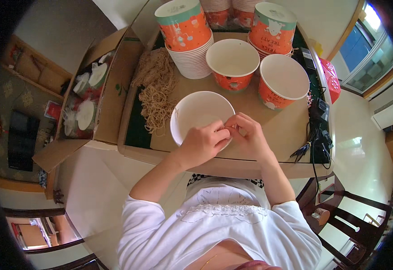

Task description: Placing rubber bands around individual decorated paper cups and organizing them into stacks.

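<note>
Both hands pinch the near rim of a white paper bucket [196, 114] on the table [277, 135]: left hand [203, 143] and right hand [249, 134] touching, fingertips together (whatever they grip is too small to tell). Twine [157, 90] lies left of the bucket.

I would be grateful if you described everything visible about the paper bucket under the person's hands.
The paper bucket is round, white inside and looks empty. It stands upright on the brown table, near the front edge and right of a pile of tan strings. The left hand and right hand meet over its right rim, hiding that part.
</note>
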Available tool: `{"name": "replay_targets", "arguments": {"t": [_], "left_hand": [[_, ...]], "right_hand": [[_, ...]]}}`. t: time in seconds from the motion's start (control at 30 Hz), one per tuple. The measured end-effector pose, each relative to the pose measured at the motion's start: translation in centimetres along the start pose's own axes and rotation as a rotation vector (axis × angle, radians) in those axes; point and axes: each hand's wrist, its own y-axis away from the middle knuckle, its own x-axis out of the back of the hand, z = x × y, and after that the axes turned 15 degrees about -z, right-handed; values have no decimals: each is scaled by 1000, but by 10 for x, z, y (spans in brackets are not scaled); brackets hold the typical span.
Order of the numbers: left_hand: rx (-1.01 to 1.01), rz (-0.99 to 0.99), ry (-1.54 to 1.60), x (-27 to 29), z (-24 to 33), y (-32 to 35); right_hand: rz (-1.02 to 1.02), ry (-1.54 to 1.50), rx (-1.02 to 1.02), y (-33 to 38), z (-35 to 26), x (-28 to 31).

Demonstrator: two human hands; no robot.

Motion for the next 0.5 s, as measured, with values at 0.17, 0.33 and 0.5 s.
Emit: {"name": "replay_targets", "arguments": {"t": [0.17, 0.33, 0.5], "left_hand": [[42, 34, 235, 2, 3, 2], [-122, 68, -293, 3, 7, 3], [54, 93, 143, -4, 4, 2]], "right_hand": [[49, -23, 23, 0, 3, -6], [-39, -112, -83, 0, 4, -3], [-5, -372, -122, 1, 7, -5]]}}
